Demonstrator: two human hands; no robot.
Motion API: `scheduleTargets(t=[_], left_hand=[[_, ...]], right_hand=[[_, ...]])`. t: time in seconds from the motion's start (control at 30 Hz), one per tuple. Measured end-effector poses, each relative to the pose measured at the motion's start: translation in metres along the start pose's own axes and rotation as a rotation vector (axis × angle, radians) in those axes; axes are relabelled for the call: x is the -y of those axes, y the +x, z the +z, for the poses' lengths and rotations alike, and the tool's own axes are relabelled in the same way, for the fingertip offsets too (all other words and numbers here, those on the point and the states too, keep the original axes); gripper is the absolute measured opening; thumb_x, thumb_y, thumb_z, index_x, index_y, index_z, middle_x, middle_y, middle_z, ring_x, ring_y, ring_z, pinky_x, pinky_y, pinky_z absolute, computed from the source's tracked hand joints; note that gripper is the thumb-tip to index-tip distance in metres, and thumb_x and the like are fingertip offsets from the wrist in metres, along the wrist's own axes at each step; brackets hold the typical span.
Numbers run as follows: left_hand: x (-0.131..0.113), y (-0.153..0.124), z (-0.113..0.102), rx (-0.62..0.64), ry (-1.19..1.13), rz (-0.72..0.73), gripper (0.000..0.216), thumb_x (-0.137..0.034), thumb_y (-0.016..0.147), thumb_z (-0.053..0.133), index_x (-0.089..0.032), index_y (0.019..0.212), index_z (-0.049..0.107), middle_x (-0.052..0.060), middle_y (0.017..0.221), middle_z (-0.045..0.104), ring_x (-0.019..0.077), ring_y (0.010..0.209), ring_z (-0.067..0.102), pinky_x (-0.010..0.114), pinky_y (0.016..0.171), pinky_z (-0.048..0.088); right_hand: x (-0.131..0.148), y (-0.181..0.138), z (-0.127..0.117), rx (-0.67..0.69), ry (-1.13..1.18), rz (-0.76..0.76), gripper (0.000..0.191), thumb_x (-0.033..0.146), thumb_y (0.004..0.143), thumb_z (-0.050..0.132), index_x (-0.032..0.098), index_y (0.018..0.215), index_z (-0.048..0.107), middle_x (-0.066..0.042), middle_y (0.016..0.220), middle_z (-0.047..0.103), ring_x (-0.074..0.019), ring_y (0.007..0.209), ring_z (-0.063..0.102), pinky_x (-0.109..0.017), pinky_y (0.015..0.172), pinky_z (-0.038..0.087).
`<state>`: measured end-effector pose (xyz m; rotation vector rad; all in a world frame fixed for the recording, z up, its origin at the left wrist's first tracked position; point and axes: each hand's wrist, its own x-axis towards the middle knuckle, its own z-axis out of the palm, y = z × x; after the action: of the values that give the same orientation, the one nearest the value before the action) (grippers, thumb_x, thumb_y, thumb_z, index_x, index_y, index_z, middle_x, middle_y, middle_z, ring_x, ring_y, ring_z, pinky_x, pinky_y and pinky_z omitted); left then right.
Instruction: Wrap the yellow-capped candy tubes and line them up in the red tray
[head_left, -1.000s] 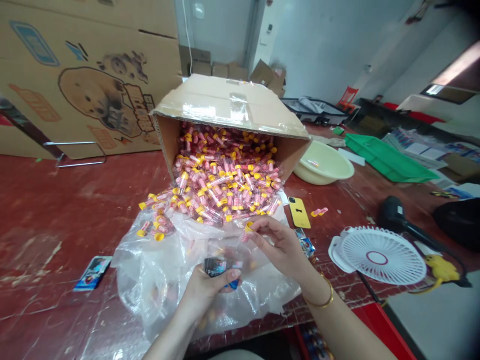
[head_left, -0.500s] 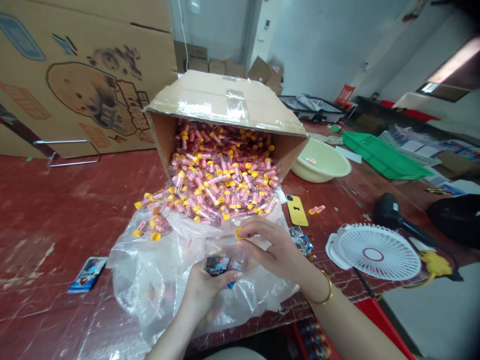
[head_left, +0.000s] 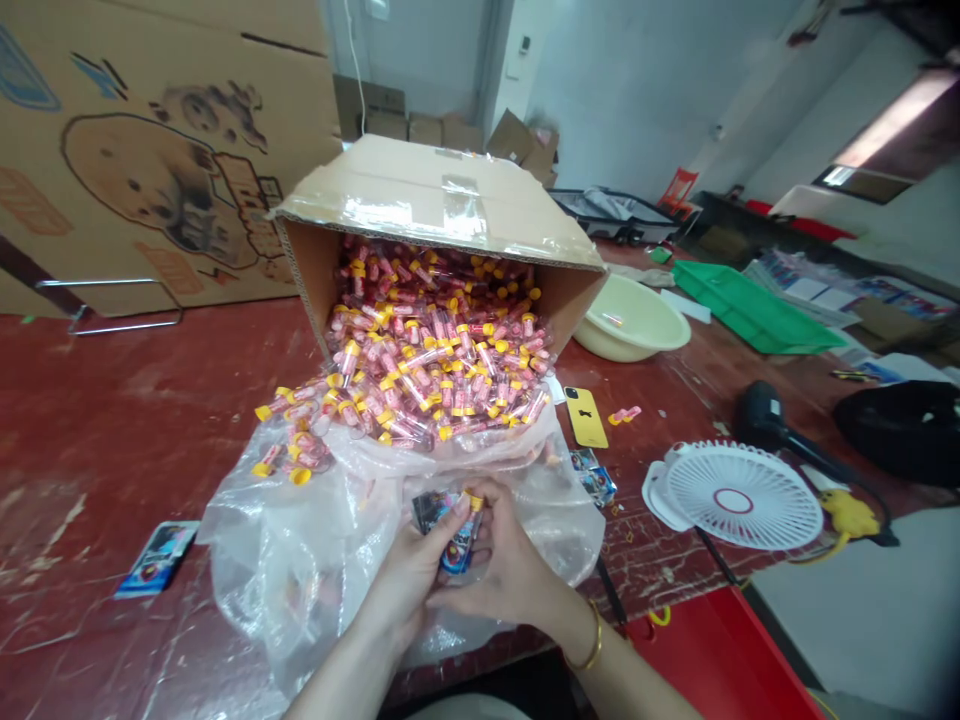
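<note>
Pointing its yellow cap (head_left: 475, 498) toward the top of view, long axis nearly vertical there, a tube (head_left: 473, 509) sits gripped in the right hand's (head_left: 508, 570) curled fingers, just beside the packets (head_left: 455, 557) that the left hand (head_left: 409, 575) pinches beneath its thumb

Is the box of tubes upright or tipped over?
Tipped: the box lies on its side, its opening facing the camera, tubes heaped out onto the plastic sheet.

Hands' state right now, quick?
Left hand: closed, holding blue-and-black packets.
Right hand: closed, fingers on a yellow-capped tube beside the packets.
</note>
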<state>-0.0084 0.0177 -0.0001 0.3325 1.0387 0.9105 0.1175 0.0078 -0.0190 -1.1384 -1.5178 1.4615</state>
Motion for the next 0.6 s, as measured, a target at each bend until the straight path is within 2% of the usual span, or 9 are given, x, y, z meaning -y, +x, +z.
scheduleTargets(t=[0.1,0.23,0.37,0.5,0.6], left_hand=[[0.000,0.000,-0.003,0.027,-0.006,0.003,0.038,-0.035,0.073,0.071,-0.013,0.103,0.067,0.011,0.084,0.076,0.0201,0.072,0.071,0.026,0.063,0.055],[0.004,-0.005,-0.010,0.036,0.056,0.016,0.041,-0.031,0.068,0.077,-0.015,0.105,0.067,0.007,0.080,0.077,0.0187,0.074,0.070,0.023,0.066,0.052],[0.009,-0.008,-0.009,0.011,0.086,0.051,0.043,-0.034,0.064,0.078,-0.015,0.102,0.070,0.008,0.083,0.077,0.0231,0.082,0.070,0.027,0.071,0.051],[0.012,-0.005,-0.005,0.051,0.057,0.097,0.039,-0.033,0.063,0.078,-0.014,0.096,0.072,0.010,0.091,0.076,0.0261,0.090,0.068,0.035,0.085,0.048],[0.013,-0.003,-0.005,0.058,0.045,0.102,0.039,-0.031,0.064,0.078,-0.014,0.098,0.071,0.010,0.093,0.076,0.0266,0.091,0.067,0.038,0.089,0.046]], right_hand=[[-0.005,0.003,0.002,-0.025,-0.016,-0.030,0.073,0.017,0.057,0.079,0.026,0.112,0.033,-0.006,0.110,0.049,-0.0182,0.090,0.059,-0.030,0.068,0.054],[-0.005,0.007,-0.001,-0.106,-0.050,-0.164,0.063,0.011,0.061,0.069,0.026,0.108,0.031,-0.001,0.095,0.050,-0.0159,0.082,0.057,-0.029,0.069,0.052],[-0.007,0.006,-0.001,-0.168,-0.114,-0.260,0.063,0.009,0.058,0.066,0.025,0.107,0.030,-0.002,0.097,0.047,-0.0175,0.087,0.055,-0.029,0.073,0.050],[-0.010,0.002,0.001,-0.162,-0.121,-0.245,0.063,0.007,0.058,0.065,0.024,0.108,0.030,-0.003,0.100,0.046,-0.0180,0.091,0.055,-0.030,0.077,0.049],[-0.011,0.000,0.001,-0.164,-0.089,-0.247,0.063,0.007,0.058,0.064,0.024,0.108,0.029,-0.003,0.101,0.046,-0.0176,0.091,0.055,-0.029,0.077,0.049]])
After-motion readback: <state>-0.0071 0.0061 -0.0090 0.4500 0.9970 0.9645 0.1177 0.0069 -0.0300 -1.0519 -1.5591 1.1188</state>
